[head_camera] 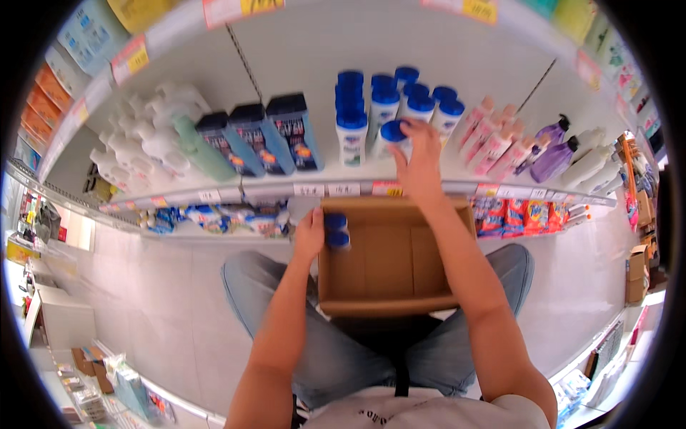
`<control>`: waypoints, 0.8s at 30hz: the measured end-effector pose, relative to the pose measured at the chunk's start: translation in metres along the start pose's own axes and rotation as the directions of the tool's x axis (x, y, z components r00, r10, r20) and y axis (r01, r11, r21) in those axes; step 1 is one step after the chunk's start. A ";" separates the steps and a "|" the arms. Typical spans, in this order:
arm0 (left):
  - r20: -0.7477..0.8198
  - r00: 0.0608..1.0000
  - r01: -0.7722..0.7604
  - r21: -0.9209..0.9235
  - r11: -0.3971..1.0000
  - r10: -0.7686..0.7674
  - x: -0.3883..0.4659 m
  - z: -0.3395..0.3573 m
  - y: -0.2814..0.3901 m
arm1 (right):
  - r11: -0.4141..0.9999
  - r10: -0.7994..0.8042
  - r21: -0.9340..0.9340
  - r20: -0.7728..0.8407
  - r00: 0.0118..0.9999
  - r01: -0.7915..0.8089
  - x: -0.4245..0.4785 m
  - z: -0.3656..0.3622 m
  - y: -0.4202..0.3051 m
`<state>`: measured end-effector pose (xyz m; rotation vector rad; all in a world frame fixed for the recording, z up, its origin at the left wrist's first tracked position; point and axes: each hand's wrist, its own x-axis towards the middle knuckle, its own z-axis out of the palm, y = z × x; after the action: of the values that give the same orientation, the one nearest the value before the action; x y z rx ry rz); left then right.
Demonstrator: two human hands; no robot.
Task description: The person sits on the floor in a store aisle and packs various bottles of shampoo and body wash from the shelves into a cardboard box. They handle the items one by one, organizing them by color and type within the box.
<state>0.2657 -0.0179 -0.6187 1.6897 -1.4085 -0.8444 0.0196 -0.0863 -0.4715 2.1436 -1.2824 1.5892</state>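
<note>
My right hand (420,161) grips a white bottle with a blue cap (394,131) at the front of the shelf. Behind and beside it stand several more blue-capped white bottles (352,139). An open cardboard box (386,308) lies over my lap, below the shelf edge. My left hand (310,233) holds the box's left wall, thumb at the rim. Inside the box, at its upper left corner, are two blue-capped bottles (337,239).
Dark-capped blue bottles (292,134) and white pump bottles (155,145) stand left on the shelf. Pink bottles (490,150) and purple bottles (552,161) stand right. Under the shelf edge (268,191) are detergent bags (536,214). A shelf with goods (128,386) is behind me at lower left.
</note>
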 end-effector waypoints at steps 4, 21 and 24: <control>-0.014 0.999 -0.051 -0.106 0.993 0.050 -0.002 0.001 -0.002 | 0.986 0.141 0.089 -0.031 0.989 -0.138 -0.011 -0.019 -0.017; 0.075 0.985 0.160 -0.100 0.982 -0.153 0.008 -0.007 0.017 | 0.882 0.231 0.018 0.854 0.465 -0.472 -0.160 0.008 -0.094; 0.067 0.987 0.153 -0.071 0.986 -0.148 0.007 -0.009 0.017 | 0.887 0.204 0.058 0.840 0.503 -0.458 -0.173 0.014 -0.094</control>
<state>0.2659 -0.0251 -0.5994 1.7415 -1.2839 -1.0288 0.0875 0.0541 -0.5927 3.1811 -1.9134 0.8157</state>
